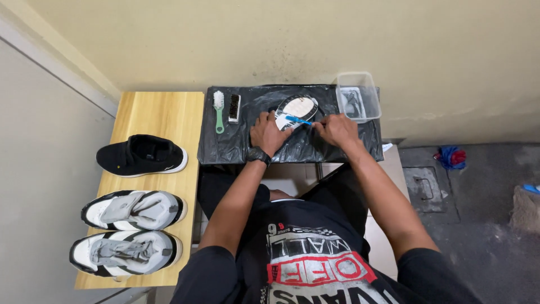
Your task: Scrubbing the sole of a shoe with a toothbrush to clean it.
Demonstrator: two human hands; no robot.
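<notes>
Starting at the far left, there's a light wooden bench (163,115) against the wall with three shoes on it: a black sneaker (140,155) at the back, then two grey-and-white sneakers (134,209) (125,253) in front of it, all lying on their sides with the toes pointing left.

Next over is the work surface, covered with a black plastic sheet (225,147). On its left part sit a green-handled brush (219,111) with white bristles and a small black-bristled block brush (234,107), just beside each other and well clear of the hands.

Then the main bit. The left hand (269,134), with a dark watch (258,155) on the wrist, presses down on a shoe (298,107) turned sole-up in the middle of the sheet. Its fingers are closed over the near-left edge of the shoe, so the sole sticks out just beyond the fingertips. The right hand (337,129) has its fingers pinched together on a blue toothbrush (298,120), and the brush head lies across the sole, between the two hands.

Further right, a clear plastic tub (359,97) stands at the back right corner of the sheet, near the right hand but not touching it. On the grey floor beyond lies a blue-and-red bundle (451,157); can't tell what it is.
</notes>
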